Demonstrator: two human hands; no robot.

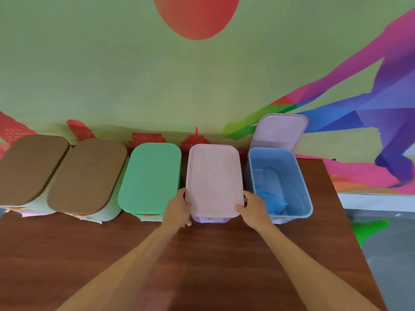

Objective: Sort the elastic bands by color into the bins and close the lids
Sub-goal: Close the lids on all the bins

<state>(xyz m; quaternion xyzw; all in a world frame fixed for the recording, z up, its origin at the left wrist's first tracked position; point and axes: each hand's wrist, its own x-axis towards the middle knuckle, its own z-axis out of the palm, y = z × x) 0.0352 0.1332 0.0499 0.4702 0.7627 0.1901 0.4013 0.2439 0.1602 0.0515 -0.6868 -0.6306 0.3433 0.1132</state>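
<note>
Now pressing pink lid [214, 178] onto lilac bin [211, 219], pinched at front corners in grip of left hand [179, 206] and right hand [252, 205]. Best pushed down evenly, both sides together (next door: open blue bin [303, 194], blue bands [268, 199] inside). Hidden: lilac bin's contents, fingertips under rim.
</note>
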